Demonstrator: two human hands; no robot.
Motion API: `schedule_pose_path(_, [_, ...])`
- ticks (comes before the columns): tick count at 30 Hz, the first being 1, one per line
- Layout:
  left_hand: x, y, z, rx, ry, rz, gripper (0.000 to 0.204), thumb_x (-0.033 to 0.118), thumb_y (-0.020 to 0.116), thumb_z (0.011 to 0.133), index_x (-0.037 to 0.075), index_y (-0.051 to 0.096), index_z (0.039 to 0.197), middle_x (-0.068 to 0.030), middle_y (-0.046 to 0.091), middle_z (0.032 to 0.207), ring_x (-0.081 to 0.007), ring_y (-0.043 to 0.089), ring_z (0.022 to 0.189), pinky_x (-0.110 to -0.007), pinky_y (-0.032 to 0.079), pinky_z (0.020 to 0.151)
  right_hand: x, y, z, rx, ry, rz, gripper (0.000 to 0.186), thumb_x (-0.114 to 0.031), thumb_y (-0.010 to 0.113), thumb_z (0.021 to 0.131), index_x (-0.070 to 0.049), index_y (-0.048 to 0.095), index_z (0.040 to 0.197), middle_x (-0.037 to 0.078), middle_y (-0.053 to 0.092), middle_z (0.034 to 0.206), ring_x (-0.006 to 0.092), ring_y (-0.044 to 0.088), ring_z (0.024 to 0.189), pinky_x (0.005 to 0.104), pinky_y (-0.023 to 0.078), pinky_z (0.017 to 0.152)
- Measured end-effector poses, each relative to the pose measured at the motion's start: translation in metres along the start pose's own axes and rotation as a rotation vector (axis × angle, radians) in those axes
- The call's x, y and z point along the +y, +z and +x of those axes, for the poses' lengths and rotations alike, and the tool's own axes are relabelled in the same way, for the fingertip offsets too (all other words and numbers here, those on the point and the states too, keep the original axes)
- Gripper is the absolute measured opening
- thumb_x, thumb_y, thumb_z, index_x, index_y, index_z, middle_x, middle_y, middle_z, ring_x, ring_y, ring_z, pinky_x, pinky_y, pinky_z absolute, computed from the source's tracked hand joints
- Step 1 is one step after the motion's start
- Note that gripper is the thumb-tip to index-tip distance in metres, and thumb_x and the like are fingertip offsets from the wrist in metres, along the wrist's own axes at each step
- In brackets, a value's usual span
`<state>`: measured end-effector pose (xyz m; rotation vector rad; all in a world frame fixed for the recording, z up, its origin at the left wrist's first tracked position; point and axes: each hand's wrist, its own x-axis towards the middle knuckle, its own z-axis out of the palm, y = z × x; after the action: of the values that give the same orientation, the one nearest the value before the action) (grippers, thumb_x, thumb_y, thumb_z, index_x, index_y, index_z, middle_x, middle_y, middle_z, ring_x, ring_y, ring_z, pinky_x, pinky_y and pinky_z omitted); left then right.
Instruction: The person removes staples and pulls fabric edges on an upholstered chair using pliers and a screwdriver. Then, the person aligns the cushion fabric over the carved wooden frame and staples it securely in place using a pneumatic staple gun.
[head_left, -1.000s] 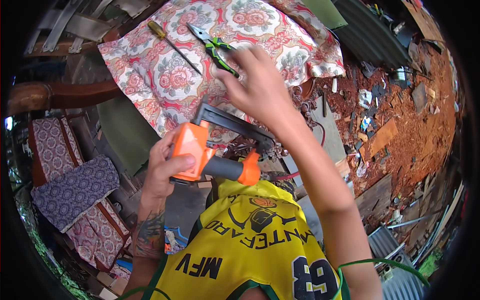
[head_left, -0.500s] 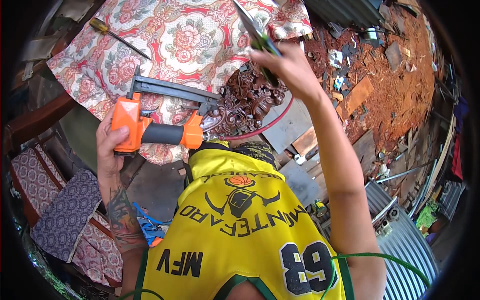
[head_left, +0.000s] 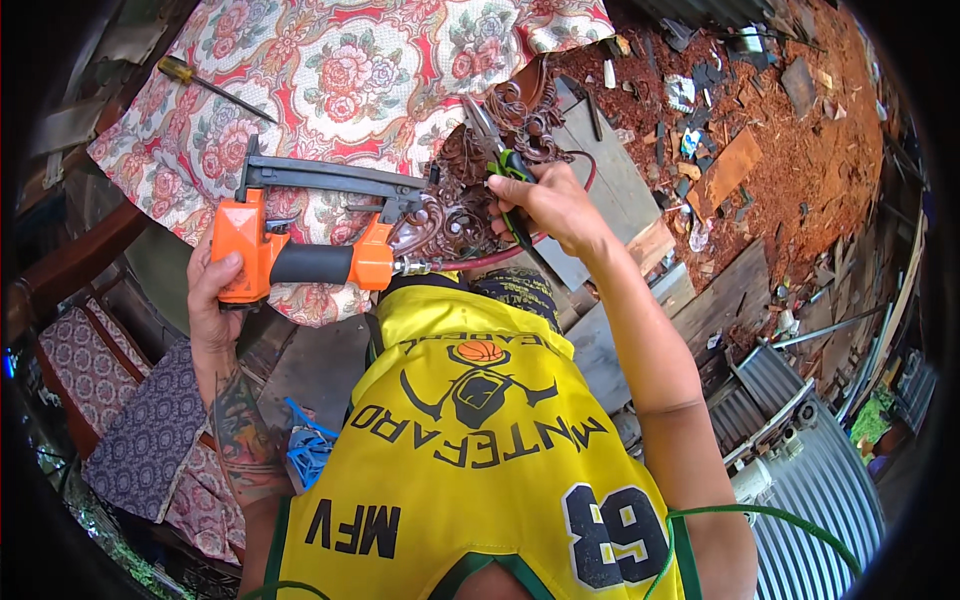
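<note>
In my left hand (head_left: 212,285) is an orange and black air stapler (head_left: 240,250), gripped by its orange head. Its dark grey magazine (head_left: 325,174) points across to the right, and a red hose (head_left: 490,260) joins the end of its handle. My right hand (head_left: 550,205) is closed around scissors (head_left: 508,165) with green and black handles. Their metal blades point up and left, over a dark, carved wooden scrollwork piece (head_left: 450,215). Part of that carving lies behind the stapler and my right hand. I cannot tell whether the blades touch it.
Flowered red and cream fabric (head_left: 340,80) spreads ahead of me, with a yellow-handled screwdriver (head_left: 215,88) lying on it. Wooden boards (head_left: 610,170) and scattered scraps lie on reddish ground to the right. Patterned cushions (head_left: 140,430) sit at the lower left.
My right hand has brought the scissors down and toward me, from above the fabric to the carved piece. My left hand and the stapler have shifted slightly left within the view.
</note>
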<state>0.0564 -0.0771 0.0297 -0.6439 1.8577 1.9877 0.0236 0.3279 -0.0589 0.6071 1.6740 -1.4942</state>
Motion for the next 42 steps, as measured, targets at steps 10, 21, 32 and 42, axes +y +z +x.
schedule_pose_path(10, [-0.005, -0.004, 0.001, -0.001, 0.009, 0.005, 0.083, 0.026, 0.071, 0.081, -0.010, 0.044, 0.151, -0.0140, 0.068, 0.125, -0.0203, 0.071, 0.109, -0.031, 0.055, 0.099, -0.008, -0.002, 0.004, 0.051, -0.056, -0.067, 0.031, -0.026, 0.076, 0.099, 0.004, 0.072, 0.103, 0.011, 0.074, 0.086, 0.0194, 0.072, 0.069, 0.0335, 0.059, 0.064])
schedule_pose_path(21, [-0.013, -0.006, 0.007, -0.008, 0.038, -0.070, 0.082, 0.024, 0.070, 0.082, -0.010, 0.043, 0.152, -0.0144, 0.068, 0.125, -0.0204, 0.071, 0.110, -0.031, 0.055, 0.100, -0.078, -0.015, -0.006, 0.036, 0.037, -0.461, 0.038, -0.037, 0.069, 0.099, -0.003, 0.071, 0.081, 0.009, 0.069, 0.064, 0.0150, 0.063, 0.052, 0.0305, 0.047, 0.047])
schedule_pose_path(32, [-0.009, 0.000, 0.006, -0.040, 0.022, -0.142, 0.085, 0.019, 0.074, 0.077, -0.013, 0.045, 0.150, -0.0190, 0.065, 0.134, -0.0248, 0.068, 0.120, -0.037, 0.048, 0.111, -0.126, -0.015, -0.010, -0.073, 0.292, -0.444, 0.039, -0.040, 0.070, 0.100, -0.002, 0.067, 0.095, 0.006, 0.064, 0.073, 0.0155, 0.060, 0.054, 0.0312, 0.048, 0.047])
schedule_pose_path(42, [-0.008, 0.003, 0.005, -0.026, 0.035, -0.182, 0.082, 0.016, 0.075, 0.077, -0.014, 0.047, 0.148, -0.0189, 0.067, 0.131, -0.0229, 0.068, 0.118, -0.035, 0.049, 0.108, -0.121, -0.007, -0.011, -0.150, 0.448, -0.430, 0.029, -0.030, 0.062, 0.105, -0.005, 0.054, 0.094, 0.003, 0.057, 0.075, 0.0136, 0.058, 0.058, 0.0295, 0.048, 0.046])
